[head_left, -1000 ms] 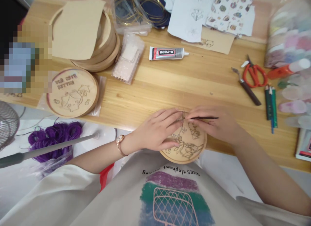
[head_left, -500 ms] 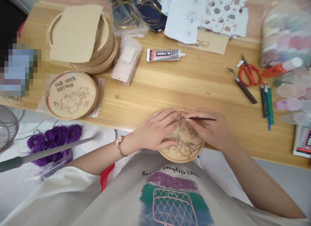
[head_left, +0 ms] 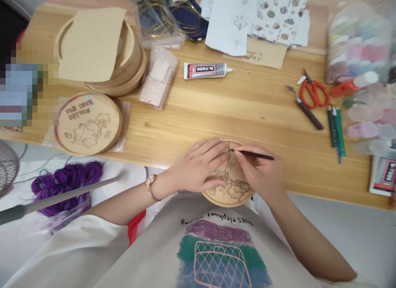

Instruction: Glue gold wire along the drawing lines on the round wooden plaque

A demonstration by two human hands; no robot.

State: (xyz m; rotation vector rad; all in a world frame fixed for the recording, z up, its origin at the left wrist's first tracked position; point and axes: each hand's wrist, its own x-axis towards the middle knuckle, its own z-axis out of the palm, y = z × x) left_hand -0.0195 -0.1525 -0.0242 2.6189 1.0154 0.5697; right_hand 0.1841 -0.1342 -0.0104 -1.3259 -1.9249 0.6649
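A round wooden disc (head_left: 230, 189) with a dark line drawing of flowers lies at the table's near edge, partly over my lap. My left hand (head_left: 198, 166) rests on its left side, fingers stretched flat, holding it down. A thin dark tool (head_left: 255, 155) is pinched in my right hand (head_left: 262, 172), which sits on the disc's right side. The tool's tip touches the disc's upper part, close to my left fingertips.
A second drawn disc (head_left: 88, 123) lies left, behind it a stack of wooden rings (head_left: 123, 69) under brown card. A glue tube (head_left: 206, 70), red scissors (head_left: 314, 92), a dark-handled tool (head_left: 305, 107), green pencils (head_left: 334, 127), papers and bagged items lie farther back. Purple cord (head_left: 66, 180) hangs lower left.
My right hand has drawn in a little toward me and tilted the tool's handle slightly down to the right. The left hand and disc stay put; the view shifted slightly.
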